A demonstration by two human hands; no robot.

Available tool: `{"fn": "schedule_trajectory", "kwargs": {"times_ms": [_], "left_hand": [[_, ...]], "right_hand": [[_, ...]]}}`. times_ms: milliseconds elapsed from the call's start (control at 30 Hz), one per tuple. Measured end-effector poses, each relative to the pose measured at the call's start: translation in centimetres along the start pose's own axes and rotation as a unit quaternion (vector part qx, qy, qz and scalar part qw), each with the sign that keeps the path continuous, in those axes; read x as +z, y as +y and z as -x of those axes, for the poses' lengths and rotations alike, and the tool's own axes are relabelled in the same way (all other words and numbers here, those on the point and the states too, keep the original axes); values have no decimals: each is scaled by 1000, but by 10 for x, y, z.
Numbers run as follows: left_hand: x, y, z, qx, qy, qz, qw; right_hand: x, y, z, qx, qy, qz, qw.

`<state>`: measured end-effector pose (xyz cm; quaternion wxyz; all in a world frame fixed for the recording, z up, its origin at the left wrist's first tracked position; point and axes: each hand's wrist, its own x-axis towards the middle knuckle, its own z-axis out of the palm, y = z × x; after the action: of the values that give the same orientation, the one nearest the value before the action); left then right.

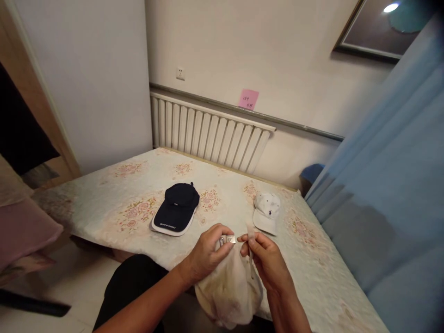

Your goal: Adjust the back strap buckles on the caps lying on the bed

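Observation:
A beige cap (229, 291) hangs between my hands at the near edge of the bed. My left hand (211, 247) is closed on the cap's metal strap buckle (230, 239), pinched between thumb and fingers. The pale strap end (250, 236) stands up from the closed fingers of my right hand (265, 254). A small gap lies between the strap end and the buckle. Beyond my left hand a dark navy cap (180, 201) with a white-edged brim rests on the bed. A white cap (268, 208) with a small dark logo lies past my right hand.
The caps lie on a bed with a floral cover (225, 189). A white radiator (208, 129) and a pipe run along the wall behind, with a pink note (248, 99) above. A blue curtain (391, 175) hangs at the right. Folded cloth (27, 231) is at the left.

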<state>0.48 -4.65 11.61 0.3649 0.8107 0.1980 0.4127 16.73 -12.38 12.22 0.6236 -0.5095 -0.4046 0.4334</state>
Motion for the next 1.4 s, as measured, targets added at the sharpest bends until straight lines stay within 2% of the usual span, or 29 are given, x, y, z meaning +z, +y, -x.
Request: {"fn": "schedule_trajectory", "kwargs": {"times_ms": [167,533,767,1167,1400], "left_hand": [[-4,2,4,-35,-8,60,998],[0,-3,11,-59,-13,126,990],[1,-1,12,-71,-20,133,988],[1,0,12,-57,-37,144,987],[0,1,11,-71,-46,147,986]], "right_hand": [[-2,-13,4,-18,-19,-41,999],[5,-12,12,47,-96,7,994],[8,-13,13,65,-113,46,990],[9,-12,11,71,-112,48,990],[8,-10,10,78,-107,42,990]]}}
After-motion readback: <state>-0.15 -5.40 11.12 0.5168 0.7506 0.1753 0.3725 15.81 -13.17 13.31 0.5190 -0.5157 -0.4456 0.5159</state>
